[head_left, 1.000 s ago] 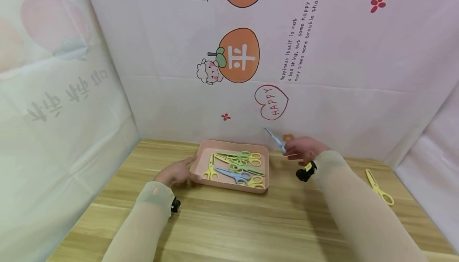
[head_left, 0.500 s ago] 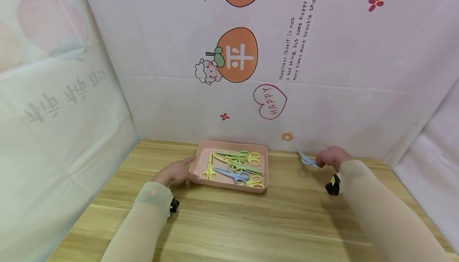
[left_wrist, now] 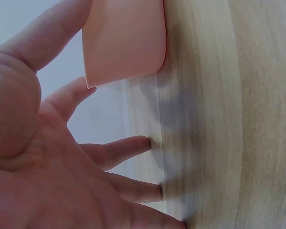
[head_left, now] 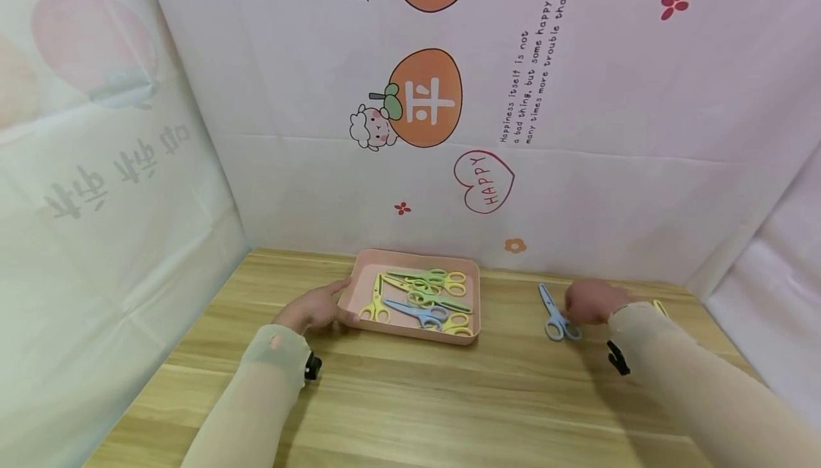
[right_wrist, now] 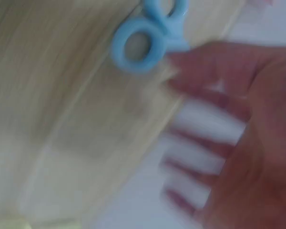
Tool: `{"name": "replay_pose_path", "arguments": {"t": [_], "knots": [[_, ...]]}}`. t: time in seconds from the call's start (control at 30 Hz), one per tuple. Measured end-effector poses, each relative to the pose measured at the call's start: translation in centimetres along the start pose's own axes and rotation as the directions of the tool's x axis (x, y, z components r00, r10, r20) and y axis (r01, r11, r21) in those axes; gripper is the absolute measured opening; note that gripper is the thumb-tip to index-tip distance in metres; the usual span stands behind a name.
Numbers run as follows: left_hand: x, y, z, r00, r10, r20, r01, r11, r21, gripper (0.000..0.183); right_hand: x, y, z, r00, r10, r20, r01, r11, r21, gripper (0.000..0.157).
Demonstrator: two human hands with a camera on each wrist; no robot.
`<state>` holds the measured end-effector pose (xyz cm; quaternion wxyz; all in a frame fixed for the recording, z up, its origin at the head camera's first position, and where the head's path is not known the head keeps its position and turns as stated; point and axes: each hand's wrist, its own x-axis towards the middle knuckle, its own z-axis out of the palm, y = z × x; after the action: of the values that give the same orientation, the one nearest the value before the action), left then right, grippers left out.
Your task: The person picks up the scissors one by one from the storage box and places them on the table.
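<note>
Blue scissors point(head_left: 554, 315) lie on the table, blades toward the back wall. My right hand point(head_left: 593, 302) is just right of them. In the right wrist view its fingers are spread and blurred, with a fingertip close by the scissors' blue handle point(right_wrist: 172, 32). A shallow pink tray point(head_left: 410, 335) stands farther left, holding several yellow and green scissors and one blue pair point(head_left: 410, 310). My left hand point(head_left: 314, 309) touches the tray's left end with thumb and index finger. Its other fingers stretch out beside the tray's corner point(left_wrist: 128, 43) in the left wrist view.
Yellow scissors point(head_left: 661, 307) at the right are mostly hidden behind my right hand and sleeve. A white printed cloth wall point(head_left: 359, 190) rises at the table's back edge, with more cloth at both sides. The wooden table point(head_left: 410, 404) extends toward me.
My right hand has carried the blue scissors rightward, set them on the table and let go. The sleeve now covers most of the yellow scissors. My left hand stays at the tray.
</note>
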<state>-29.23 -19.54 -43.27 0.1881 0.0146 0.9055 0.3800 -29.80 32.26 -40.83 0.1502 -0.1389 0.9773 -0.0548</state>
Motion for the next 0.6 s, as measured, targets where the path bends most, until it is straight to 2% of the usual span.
{"name": "replay_pose_path", "arguments": {"t": [0.03,0.13,0.17,0.27,0.43,0.6], "knots": [[0.0,0.0,0.0,1.0,0.0,0.001,0.0,1.0,0.001,0.101,-0.1,-0.1,0.1,0.999,-0.052,-0.016,0.051,0.998,-0.025,0.007],[0.1,0.0,0.2,1.0,0.001,0.003,-0.001,1.0,0.014,0.101,-0.2,-0.2,0.5,0.986,-0.166,-0.03,0.164,0.985,-0.061,0.039],[0.1,0.1,0.2,1.0,0.002,0.003,-0.002,1.0,0.017,0.101,-0.2,-0.1,0.7,0.983,-0.183,-0.028,0.181,0.982,-0.062,0.04],[0.0,0.2,0.2,1.0,0.008,-0.002,-0.008,1.0,0.029,0.101,-0.3,0.1,1.2,0.982,-0.189,-0.013,0.188,0.981,-0.055,0.038],[0.3,0.1,0.2,1.0,0.015,0.0,-0.015,0.999,0.048,0.104,-0.8,0.7,1.3,0.981,-0.19,-0.031,0.187,0.978,-0.091,0.035],[0.6,-0.2,0.0,1.0,0.011,0.005,-0.011,0.998,0.061,0.105,-1.1,2.5,1.0,0.993,-0.119,-0.008,0.117,0.988,-0.098,0.041]]}}
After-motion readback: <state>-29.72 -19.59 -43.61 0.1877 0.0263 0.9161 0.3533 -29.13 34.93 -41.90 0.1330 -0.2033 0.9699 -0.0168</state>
